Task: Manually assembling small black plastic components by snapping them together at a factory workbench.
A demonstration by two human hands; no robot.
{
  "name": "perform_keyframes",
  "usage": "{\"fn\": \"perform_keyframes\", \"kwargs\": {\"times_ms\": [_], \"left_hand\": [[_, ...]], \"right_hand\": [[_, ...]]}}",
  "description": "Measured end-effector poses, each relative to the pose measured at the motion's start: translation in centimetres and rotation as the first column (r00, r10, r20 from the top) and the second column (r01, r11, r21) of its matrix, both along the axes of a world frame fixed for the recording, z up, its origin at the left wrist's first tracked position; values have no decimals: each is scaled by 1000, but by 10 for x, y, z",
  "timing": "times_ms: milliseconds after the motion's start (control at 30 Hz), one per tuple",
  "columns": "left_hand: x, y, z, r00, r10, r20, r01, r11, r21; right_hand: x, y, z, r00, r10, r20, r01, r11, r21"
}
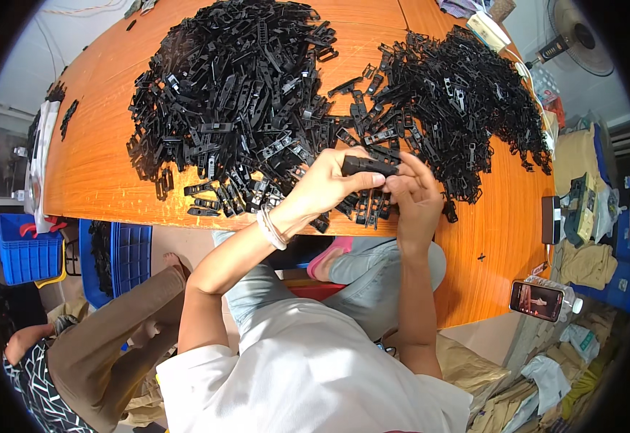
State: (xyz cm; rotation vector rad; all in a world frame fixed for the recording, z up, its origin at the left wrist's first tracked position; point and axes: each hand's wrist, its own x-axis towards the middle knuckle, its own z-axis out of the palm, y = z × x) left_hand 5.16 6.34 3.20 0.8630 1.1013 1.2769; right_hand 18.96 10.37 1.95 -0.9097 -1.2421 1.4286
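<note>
Leftmost, a blue crate [29, 254] stands beyond the tabletop [102, 177], with a second blue crate [131, 258] beside it and a seated neighbour's brown trousers [105, 339] just below. Near the tabletop's left edge lie a few stray black clips [69, 119], apart from the rest. Next comes a large heap [228, 94] of black plastic clip-like parts, some spilling toward the near edge. Over its near right side, the left hand [329, 180] has its grip clamped on a dark piece [362, 166], thumb in front, raised above loose parts. At that piece's right end is the right hand [417, 198], thumb and fingers bent close in; whether its grip is closed on the piece, I cannot tell. Behind and to the right spreads a smaller heap [466, 101] of thin black parts. Farther right, a phone [537, 300] leans against a clear bottle [569, 307] by the tabletop's edge, and a fan [582, 40] stands beyond the far corner.
</note>
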Motion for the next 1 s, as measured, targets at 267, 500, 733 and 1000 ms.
{"fn": "perform_keyframes", "kwargs": {"times_ms": [267,500,733,1000], "left_hand": [[-10,8,-5,981,-122,-148,139,984,110],[-56,97,-18,598,156,-786,22,977,211],[-82,150,-59,62,60,-996,-172,984,48],[-52,72,-6,934,-162,-318,116,980,-160]], "right_hand": [[3,0,-4,990,142,-9,-141,989,41],[11,9,-15,990,-12,-143,-17,979,-202],[9,11,-15,974,22,-227,-81,963,-256],[5,7,-9,986,56,-158,-77,988,-133]]}}
